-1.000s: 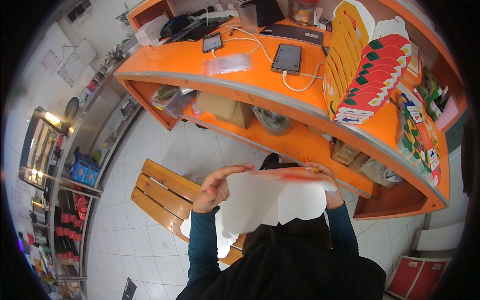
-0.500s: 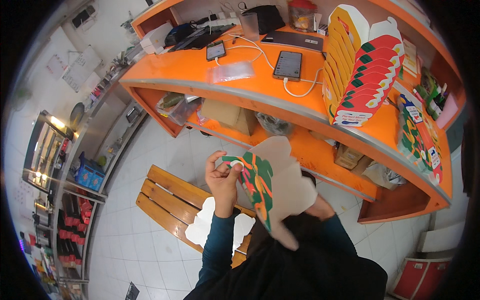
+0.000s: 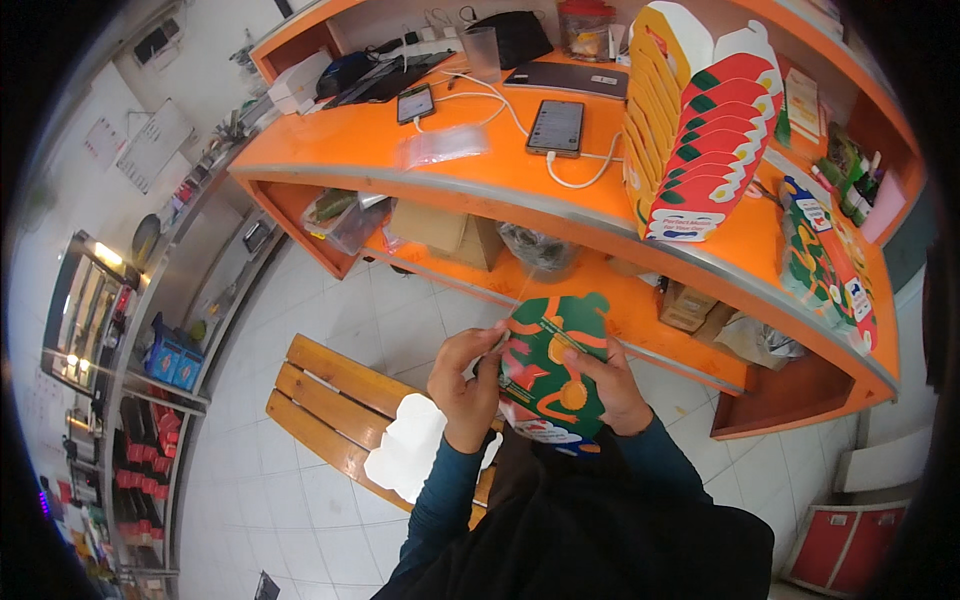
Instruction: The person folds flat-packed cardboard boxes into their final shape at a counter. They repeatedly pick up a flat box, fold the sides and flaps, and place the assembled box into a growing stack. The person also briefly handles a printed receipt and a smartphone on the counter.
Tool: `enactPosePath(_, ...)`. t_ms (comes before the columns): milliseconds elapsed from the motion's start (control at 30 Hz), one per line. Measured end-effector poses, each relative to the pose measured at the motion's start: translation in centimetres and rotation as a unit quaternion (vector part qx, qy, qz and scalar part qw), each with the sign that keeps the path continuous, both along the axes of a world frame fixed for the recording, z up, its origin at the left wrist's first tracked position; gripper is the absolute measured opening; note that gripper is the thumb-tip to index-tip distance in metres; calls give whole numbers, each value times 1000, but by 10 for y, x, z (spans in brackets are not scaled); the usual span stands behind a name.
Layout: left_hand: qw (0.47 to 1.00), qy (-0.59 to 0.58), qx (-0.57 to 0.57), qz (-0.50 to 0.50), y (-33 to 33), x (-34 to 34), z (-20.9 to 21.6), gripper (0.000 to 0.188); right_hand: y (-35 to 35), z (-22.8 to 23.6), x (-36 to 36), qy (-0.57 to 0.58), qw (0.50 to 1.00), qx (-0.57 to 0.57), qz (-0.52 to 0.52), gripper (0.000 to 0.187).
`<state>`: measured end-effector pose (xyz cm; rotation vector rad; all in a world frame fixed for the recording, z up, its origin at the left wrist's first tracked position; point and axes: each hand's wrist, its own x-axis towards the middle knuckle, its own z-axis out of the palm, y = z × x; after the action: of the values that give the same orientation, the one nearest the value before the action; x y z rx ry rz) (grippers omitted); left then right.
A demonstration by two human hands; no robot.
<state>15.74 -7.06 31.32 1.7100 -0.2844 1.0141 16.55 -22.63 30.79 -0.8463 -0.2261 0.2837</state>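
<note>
Carton [image 3: 556,372], one: green face with orange, pink and white print; lower centre of the frame, raised between both hands. Left hand [image 3: 466,388]: closed on the left edge, thumb nearest the viewer. Right hand [image 3: 612,390]: gripping the right side, thumb laid on the printed face, fingers mostly hidden behind.

Handling, by judgement: light thin card, springy along the panels, easily creased or bent at the tabs; printed side probably smooth and a little slippery. Best hold: opposite side edges, light pinch, clear of tabs.

Containers:
- Nested cartons [image 3: 700,140], upper right: red and yellow, open, set one in another; no filling seen.
- Jar [image 3: 587,32], top: red lid; contents too small to name.
- Cup [image 3: 481,54], top: clear; contents cannot be told.
- Tub [image 3: 352,236], left of centre, on the shelf: clear, something green inside.
- Box [image 3: 437,232], beside the tub: brown cardboard; inside not visible.
</note>
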Motion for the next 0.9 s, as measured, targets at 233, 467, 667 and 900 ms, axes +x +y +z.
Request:
enactPosePath(233,958,76,-141,-239,4,-5,21,12,-1,8,-9,-65,996,-58,-15,23)
enactPosePath(467,883,180,-251,-354,-6,3,10,39,-12,12,-19,-120,984,-123,-49,24)
enactPosePath(667,921,172,-198,-289,-8,-16,18,40,-13,9,-26,-120,985,-109,-50,25)
enactPosePath(900,962,-85,228,-126,10,-26,15,39,-19,28,-48,-100,988,-109,-36,25)
